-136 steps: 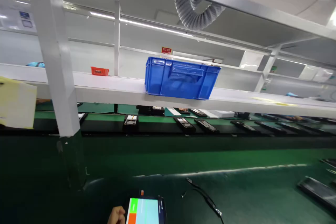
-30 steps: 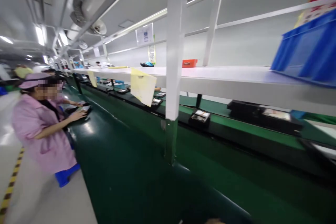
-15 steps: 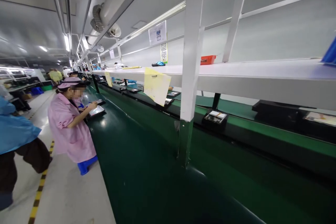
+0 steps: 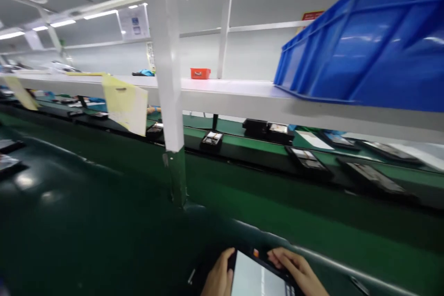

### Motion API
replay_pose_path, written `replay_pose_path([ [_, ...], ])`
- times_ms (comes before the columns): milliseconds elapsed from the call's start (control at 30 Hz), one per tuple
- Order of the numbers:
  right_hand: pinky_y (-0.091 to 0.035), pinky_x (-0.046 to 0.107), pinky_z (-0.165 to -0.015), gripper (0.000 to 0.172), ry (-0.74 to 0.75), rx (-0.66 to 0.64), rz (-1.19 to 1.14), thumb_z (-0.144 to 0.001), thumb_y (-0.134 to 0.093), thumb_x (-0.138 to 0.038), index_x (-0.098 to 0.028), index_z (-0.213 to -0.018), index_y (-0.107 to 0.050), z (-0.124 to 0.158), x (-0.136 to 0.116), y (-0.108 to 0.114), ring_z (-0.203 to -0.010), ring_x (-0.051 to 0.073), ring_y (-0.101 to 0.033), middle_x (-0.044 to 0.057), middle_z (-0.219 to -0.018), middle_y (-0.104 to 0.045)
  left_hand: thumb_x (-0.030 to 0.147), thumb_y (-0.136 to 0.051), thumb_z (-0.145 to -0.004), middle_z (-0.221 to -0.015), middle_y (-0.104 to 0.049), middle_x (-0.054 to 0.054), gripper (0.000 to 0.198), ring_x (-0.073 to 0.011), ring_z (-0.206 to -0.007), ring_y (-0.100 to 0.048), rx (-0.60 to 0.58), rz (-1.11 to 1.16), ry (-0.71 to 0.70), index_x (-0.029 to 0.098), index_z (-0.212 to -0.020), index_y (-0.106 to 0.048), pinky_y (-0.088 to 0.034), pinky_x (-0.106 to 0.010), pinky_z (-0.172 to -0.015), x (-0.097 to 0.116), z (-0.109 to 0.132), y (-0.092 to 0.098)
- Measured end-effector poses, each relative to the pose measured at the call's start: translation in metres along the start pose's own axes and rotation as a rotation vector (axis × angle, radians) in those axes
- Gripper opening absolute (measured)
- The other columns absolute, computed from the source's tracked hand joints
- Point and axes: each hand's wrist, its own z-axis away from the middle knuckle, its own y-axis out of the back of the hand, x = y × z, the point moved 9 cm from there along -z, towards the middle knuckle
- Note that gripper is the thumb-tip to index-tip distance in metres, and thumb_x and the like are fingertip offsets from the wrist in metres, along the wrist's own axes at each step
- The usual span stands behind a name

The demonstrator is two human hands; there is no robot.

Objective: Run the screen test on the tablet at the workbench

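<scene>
A black tray (image 4: 247, 253) with a flat pale panel (image 4: 255, 277) in it lies low in the view, cut off by the bottom edge. My left hand (image 4: 219, 275) is closed around the tray's left side, its fingertips near the far left corner. On the other side, my right hand (image 4: 296, 267) has its fingers bent together at the right edge. A small orange spot (image 4: 255, 253) shows on the far rim between the hands. To the left of my left hand, a small pale piece (image 4: 191, 276) lies on the dark green bench (image 4: 114, 240).
A white post (image 4: 169, 74) stands on the bench. Beyond it runs a black line carrying several trays, including a nearby tray (image 4: 308, 159). Above, a white shelf (image 4: 243, 95) holds a blue crate (image 4: 364, 46) and an orange box (image 4: 200, 73). Yellow paper (image 4: 125, 104) hangs from the shelf.
My view has swung right and down. Both hands and the tray with the pale panel have come into view, with more of the blue crate. The person in pink has left the view.
</scene>
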Motion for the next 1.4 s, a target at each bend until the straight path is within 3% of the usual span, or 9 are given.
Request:
replay_pose_path([
  [100,-0.048,0.044,-0.075,0.069,0.049,-0.009,-0.095,-0.086,-0.059,-0.088,-0.022,-0.078,-0.077,0.013,0.003,0.001,-0.079,0.037,-0.061,0.012,-0.078,-0.066,0.021,-0.031,-0.101,-0.15,-0.044,-0.012,0.05,-0.0232,-0.139,-0.042,0.045,0.034,-0.043,0.011,-0.148,-0.041,-0.033,-0.035,-0.12,0.006,0.006,0.006],
  [233,-0.044,0.038,-0.074,0.065,0.088,-0.007,-0.083,-0.094,-0.057,-0.081,-0.019,-0.085,-0.075,0.018,0.005,0.0,-0.081,0.033,-0.058,0.01,-0.082,-0.066,0.029,-0.025,-0.105,-0.154,-0.038,-0.009,0.051,-0.0229,-0.142,-0.037,-0.038,0.01,-0.021,0.015,-0.153,-0.034,-0.03,-0.038,-0.122,0.005,0.007,0.0],
  [567,-0.043,0.035,-0.074,0.057,0.123,-0.003,-0.155,-0.099,-0.058,-0.071,-0.017,-0.091,-0.076,0.019,0.005,-0.001,-0.083,0.031,-0.058,0.008,-0.086,-0.067,0.04,-0.031,-0.107,-0.155,-0.037,-0.005,0.05,-0.0267,-0.143,-0.035,-0.023,0.063,0.001,0.022,-0.153,-0.037,-0.028,-0.042,-0.124,0.01,0.012,0.009],
  [800,-0.043,0.034,-0.075,0.057,0.129,0.004,-0.161,-0.1,-0.058,-0.07,-0.016,-0.091,-0.075,0.018,0.005,-0.001,-0.084,0.031,-0.06,0.008,-0.087,-0.068,0.049,-0.027,-0.106,-0.152,-0.036,-0.005,0.053,-0.0257,-0.144,-0.027,-0.114,-0.06,0.011,0.031,-0.155,-0.031,-0.019,-0.049,-0.124,0.036,-0.003,0.004],
  [1000,-0.044,0.034,-0.075,0.058,0.128,0.021,-0.176,-0.099,-0.06,-0.071,-0.016,-0.091,-0.076,0.018,0.003,0.0,-0.084,0.031,-0.061,0.009,-0.087,-0.068,0.057,-0.028,-0.103,-0.135,-0.048,-0.005,0.049,-0.0287,-0.132,-0.039,-0.05,0.019,0.075,0.037,-0.13,-0.065,-0.023,-0.051,-0.119,0.032,-0.019,0.01],
  [1233,-0.044,0.034,-0.076,0.059,0.132,0.009,-0.163,-0.101,-0.057,-0.071,-0.016,-0.093,-0.075,0.022,-0.001,0.001,-0.086,0.031,-0.061,0.009,-0.089,-0.068,0.076,-0.034,-0.093,-0.136,-0.055,-0.006,0.069,-0.0364,-0.131,-0.04,0.058,0.177,0.161,0.028,-0.084,-0.082,-0.014,-0.054,-0.122,0.016,-0.013,0.024],
  [1267,-0.044,0.034,-0.076,0.058,0.132,0.011,-0.165,-0.101,-0.057,-0.071,-0.016,-0.093,-0.075,0.022,0.0,0.002,-0.086,0.031,-0.061,0.009,-0.09,-0.068,0.076,-0.033,-0.093,-0.137,-0.055,-0.006,0.069,-0.0361,-0.132,-0.04,0.065,0.194,0.17,0.028,-0.086,-0.081,-0.015,-0.054,-0.122,0.015,-0.012,0.024],
  [1333,-0.044,0.034,-0.076,0.057,0.134,0.015,-0.168,-0.101,-0.058,-0.07,-0.016,-0.093,-0.075,0.021,0.001,0.002,-0.086,0.031,-0.061,0.009,-0.089,-0.069,0.073,-0.031,-0.096,-0.14,-0.051,-0.003,0.064,-0.0336,-0.135,-0.038,0.057,0.237,0.164,0.031,-0.11,-0.076,-0.021,-0.055,-0.121,0.017,-0.01,0.024],
  [1400,-0.045,0.034,-0.076,0.056,0.141,0.016,-0.17,-0.101,-0.058,-0.069,-0.016,-0.093,-0.075,0.021,0.001,0.002,-0.085,0.031,-0.061,0.008,-0.089,-0.069,0.069,-0.03,-0.099,-0.146,-0.046,-0.001,0.059,-0.0301,-0.138,-0.036,0.033,0.281,0.134,0.034,-0.135,-0.06,-0.026,-0.054,-0.12,0.022,-0.009,0.022],
])
